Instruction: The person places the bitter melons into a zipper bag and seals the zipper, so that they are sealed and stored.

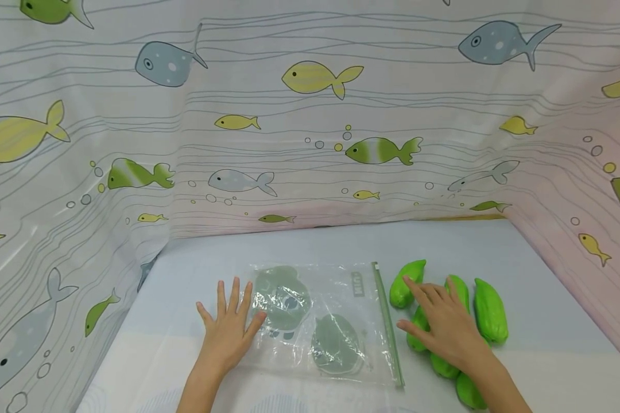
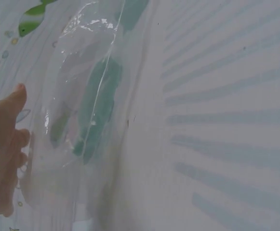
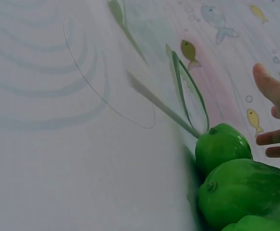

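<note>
A clear plastic zip bag [image 1: 336, 298] with pale green printed shapes lies flat on the table, its green zip edge [image 1: 387, 327] on the right. In the right wrist view the two strips of that edge [image 3: 205, 110] bow apart. My left hand [image 1: 224, 338], fingers spread, is at the bag's left end; its thumb overlaps the print. My right hand [image 1: 449, 324] is over a group of glossy green papaya-shaped fruits [image 3: 248, 190], fingers spread and curled round none of them. One fruit [image 1: 404, 289] is by its fingertips, another [image 1: 491, 315] to its right. The hand partly hides several others.
A pale cloth with blue patterns covers the table [image 1: 150, 338]. Behind it and at both sides hangs a fish-printed sheet [image 1: 268, 149], which meets the table's far edge. The fruits lie close to the bag's right edge.
</note>
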The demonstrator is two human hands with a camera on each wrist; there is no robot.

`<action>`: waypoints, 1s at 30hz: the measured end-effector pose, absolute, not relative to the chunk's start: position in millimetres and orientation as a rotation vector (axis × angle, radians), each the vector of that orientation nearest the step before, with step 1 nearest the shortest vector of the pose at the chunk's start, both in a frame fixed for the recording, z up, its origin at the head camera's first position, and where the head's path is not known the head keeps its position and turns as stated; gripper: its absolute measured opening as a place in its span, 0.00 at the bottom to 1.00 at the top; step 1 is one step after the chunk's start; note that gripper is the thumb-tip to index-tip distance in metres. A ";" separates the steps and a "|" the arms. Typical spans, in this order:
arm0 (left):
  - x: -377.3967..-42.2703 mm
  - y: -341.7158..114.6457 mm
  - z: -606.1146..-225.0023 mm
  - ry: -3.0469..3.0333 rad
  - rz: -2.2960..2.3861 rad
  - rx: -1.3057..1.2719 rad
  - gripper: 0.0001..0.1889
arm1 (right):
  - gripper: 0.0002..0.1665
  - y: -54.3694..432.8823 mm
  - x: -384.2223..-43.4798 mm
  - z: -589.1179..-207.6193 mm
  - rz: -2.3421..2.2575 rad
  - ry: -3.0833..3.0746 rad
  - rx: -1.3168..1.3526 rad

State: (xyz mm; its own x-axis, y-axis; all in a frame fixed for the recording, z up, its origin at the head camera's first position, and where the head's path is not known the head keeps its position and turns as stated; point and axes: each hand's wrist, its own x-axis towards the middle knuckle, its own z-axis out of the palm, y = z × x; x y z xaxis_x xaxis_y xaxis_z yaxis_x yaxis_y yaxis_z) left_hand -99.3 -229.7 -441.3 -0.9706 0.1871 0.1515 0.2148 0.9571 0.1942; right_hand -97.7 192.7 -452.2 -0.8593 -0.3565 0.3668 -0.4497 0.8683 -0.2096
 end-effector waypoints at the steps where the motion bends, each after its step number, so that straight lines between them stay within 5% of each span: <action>1: -99.2 -229.5 -441.5 -2.975 -0.309 -0.307 0.38 | 0.50 191.8 -97.8 -452.6 0.417 -2.727 0.605; 30: -101.8 -215.5 -451.8 -2.945 -0.293 -0.374 0.40 | 0.50 169.8 -95.4 -466.5 0.498 -2.700 0.675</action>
